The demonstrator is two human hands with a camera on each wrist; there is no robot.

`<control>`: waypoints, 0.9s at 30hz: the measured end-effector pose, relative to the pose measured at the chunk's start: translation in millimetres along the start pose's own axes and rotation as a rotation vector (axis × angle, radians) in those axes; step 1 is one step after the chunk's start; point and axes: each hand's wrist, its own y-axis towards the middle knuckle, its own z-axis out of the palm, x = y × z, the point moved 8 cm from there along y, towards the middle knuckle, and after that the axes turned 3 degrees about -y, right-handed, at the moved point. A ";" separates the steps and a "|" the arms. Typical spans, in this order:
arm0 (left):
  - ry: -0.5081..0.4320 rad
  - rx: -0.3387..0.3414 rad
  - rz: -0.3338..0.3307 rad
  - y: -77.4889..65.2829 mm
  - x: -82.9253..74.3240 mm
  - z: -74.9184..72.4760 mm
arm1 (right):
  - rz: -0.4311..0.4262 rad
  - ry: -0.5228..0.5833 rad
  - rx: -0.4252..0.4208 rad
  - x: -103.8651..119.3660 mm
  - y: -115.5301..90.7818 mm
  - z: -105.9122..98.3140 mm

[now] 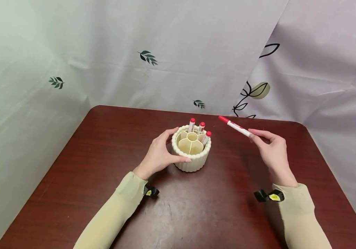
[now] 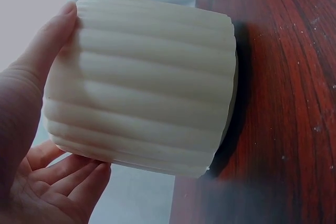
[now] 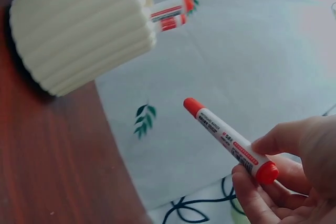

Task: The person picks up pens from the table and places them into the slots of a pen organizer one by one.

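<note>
A cream, ribbed pen holder (image 1: 191,162) with petal-shaped compartments stands on the table. My left hand (image 1: 160,152) grips its left side, the thumb along the front and the fingers round the back; the left wrist view shows the ribbed wall (image 2: 147,82) between thumb and fingers. Several red-capped markers (image 1: 191,125) stand in the back and right compartments. To the right of the holder, my right hand (image 1: 272,148) pinches another white marker (image 3: 226,137) near one end, raised over the table, its red cap pointing toward the upper left in the head view.
The dark red wooden table (image 1: 103,148) has rounded back corners. White cloth (image 1: 178,69) with leaf prints hangs behind it and along both sides. Black straps with yellow labels sit at both wrists.
</note>
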 end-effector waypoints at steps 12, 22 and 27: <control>0.023 0.002 0.000 1.8 -1.1 0.3 | 0.019 0.375 -0.056 14.2 1.8 -19.0; -0.006 0.024 0.015 0.4 -2.7 0.7 | -0.024 0.523 -0.114 33.4 -7.9 -34.1; -0.023 0.032 0.021 -0.6 -2.8 0.1 | -0.067 0.564 -0.121 42.2 -12.2 -39.0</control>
